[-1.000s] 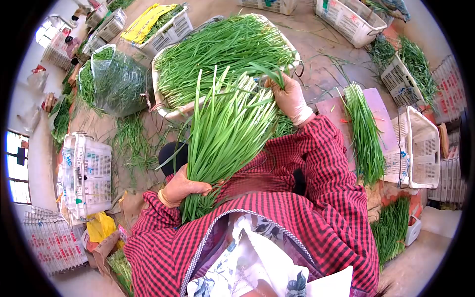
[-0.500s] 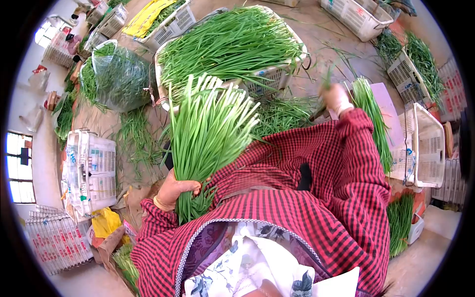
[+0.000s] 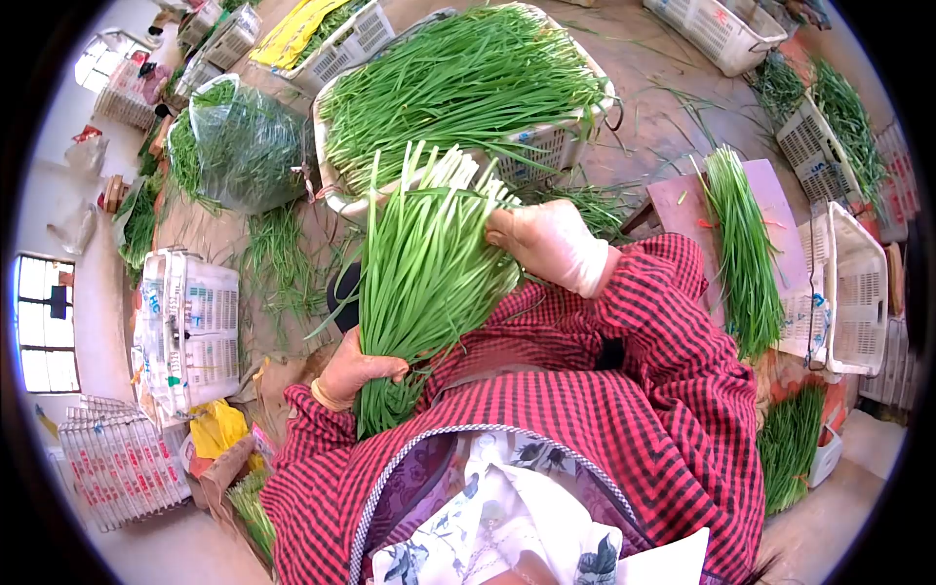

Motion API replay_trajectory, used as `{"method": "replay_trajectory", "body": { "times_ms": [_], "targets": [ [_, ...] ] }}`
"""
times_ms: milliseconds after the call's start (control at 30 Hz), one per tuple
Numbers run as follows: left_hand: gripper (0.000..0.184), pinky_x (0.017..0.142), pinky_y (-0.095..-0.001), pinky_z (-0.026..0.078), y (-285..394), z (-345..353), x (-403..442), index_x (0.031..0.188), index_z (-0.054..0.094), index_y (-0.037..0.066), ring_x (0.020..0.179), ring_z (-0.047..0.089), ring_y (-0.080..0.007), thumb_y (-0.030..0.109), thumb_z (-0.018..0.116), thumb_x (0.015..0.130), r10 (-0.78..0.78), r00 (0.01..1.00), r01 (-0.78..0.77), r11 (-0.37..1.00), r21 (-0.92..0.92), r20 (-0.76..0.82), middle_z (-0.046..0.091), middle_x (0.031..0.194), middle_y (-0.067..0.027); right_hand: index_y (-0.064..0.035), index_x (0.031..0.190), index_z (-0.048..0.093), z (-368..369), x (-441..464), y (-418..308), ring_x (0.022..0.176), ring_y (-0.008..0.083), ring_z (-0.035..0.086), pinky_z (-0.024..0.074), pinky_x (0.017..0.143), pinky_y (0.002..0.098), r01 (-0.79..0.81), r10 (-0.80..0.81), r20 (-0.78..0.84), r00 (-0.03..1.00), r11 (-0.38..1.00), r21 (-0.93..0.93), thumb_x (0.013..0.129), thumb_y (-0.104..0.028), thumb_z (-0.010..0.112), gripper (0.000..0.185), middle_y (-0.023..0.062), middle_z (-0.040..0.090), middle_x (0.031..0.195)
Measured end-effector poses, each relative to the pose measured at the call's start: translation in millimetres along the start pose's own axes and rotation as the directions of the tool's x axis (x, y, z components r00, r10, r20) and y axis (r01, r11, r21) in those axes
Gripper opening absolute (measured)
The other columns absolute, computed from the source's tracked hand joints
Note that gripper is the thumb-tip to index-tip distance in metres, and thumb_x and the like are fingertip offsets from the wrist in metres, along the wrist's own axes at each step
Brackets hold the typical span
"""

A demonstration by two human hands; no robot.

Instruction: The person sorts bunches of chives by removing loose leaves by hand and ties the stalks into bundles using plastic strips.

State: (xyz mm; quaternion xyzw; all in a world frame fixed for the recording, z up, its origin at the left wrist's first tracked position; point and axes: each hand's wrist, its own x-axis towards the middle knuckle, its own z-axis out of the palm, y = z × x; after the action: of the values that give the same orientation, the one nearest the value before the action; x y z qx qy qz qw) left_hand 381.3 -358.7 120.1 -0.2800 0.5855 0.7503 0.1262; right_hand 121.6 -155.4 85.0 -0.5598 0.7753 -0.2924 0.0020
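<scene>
A thick bunch of garlic chives point(image 3: 429, 263) stands up in front of my chest, pale stem ends at the top and green leaves below. My left hand point(image 3: 356, 375) is wrapped round its lower, leafy part. At the upper right edge of the bunch, my right hand point(image 3: 554, 242) has its fingers closed on some of the stems by the white ends; the fingertips are partly hidden. To the right, a second bundle of chives point(image 3: 743, 249) lies on a pink board point(image 3: 673, 200).
Ahead stands a white crate point(image 3: 561, 146) heaped with chives. Left of it is a clear plastic bag point(image 3: 249, 146) of greens. White crates point(image 3: 190, 331) stand at the left, and another crate point(image 3: 858, 292) at the right. Loose leaves point(image 3: 278, 253) litter the floor.
My right hand has moved left from beside the pink board to the top of the bunch, and its fingers are now on the stems. My left hand keeps its hold.
</scene>
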Motion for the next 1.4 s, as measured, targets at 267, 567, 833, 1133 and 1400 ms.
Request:
{"method": "replay_trajectory", "body": {
  "times_ms": [267,567,833,1133,1400],
  "targets": [
    [0.047,0.062,-0.0275,0.051,-7,-10,-10,0.118,0.057,0.001,0.066,0.061,-0.0136,-0.001,0.075,0.074,-0.021,0.997,0.017,0.998,0.055,0.074,0.065,0.087,-0.0066,-0.0082,0.1,0.065,-19,-43,98,0.092,0.0346,0.067,0.0536,0.082,0.0418,-0.63,0.673,0.137,0.727,0.733,-0.256,0.085,-0.025,0.068,0.023,0.0177,0.069,0.098],
    [0.059,0.09,-0.0292,0.049,-1,8,2,0.129,0.053,0.0,0.1,0.06,-0.0125,0.002,0.074,0.073,0.084,0.99,-0.114,0.951,0.286,0.115,0.063,0.116,-0.0021,-0.0115,0.093,0.071,24,-15,48,0.113,0.0259,0.059,0.0418,0.101,0.0443,0.059,-0.06,-0.328,0.943,0.998,-0.013,0.079,-0.016,0.072,0.015,0.0044,0.068,0.109],
    [0.046,0.088,-0.035,0.053,-4,-4,-6,0.133,0.054,0.008,0.107,0.065,-0.0301,0.016,0.059,0.088,0.428,0.894,-0.238,0.207,0.949,0.13,0.065,0.121,-0.0129,-0.0067,0.094,0.073,-21,-79,166,0.091,0.0331,0.067,0.052,0.083,0.0428,-0.794,0.803,0.085,0.59,0.596,-0.119,0.085,-0.034,0.066,0.029,0.0133,0.071,0.097],
    [0.051,0.067,-0.0408,0.056,1,17,10,0.134,0.051,0.017,0.08,0.068,-0.0323,0.021,0.061,0.084,0.403,0.911,-0.082,-0.032,0.996,0.088,0.066,0.099,-0.0115,-0.0093,0.139,0.047,-14,-1,-27,0.141,0.0355,0.032,0.0194,0.118,0.0518,0.114,-0.113,0.007,0.994,0.993,-0.017,0.064,-0.046,0.085,0.092,0.0181,0.037,0.148],
    [0.064,0.064,-0.0405,0.053,-3,-4,1,0.133,0.052,0.024,0.081,0.066,-0.0299,0.012,0.068,0.073,0.567,0.813,-0.028,-0.188,0.982,0.132,0.062,0.11,-0.0077,-0.0075,0.097,0.066,-2,-16,-35,0.098,0.0287,0.066,0.0526,0.087,0.039,0.304,-0.285,-0.111,0.952,0.852,0.427,0.084,-0.006,0.066,0.013,0.0088,0.068,0.105]
  ]
}}
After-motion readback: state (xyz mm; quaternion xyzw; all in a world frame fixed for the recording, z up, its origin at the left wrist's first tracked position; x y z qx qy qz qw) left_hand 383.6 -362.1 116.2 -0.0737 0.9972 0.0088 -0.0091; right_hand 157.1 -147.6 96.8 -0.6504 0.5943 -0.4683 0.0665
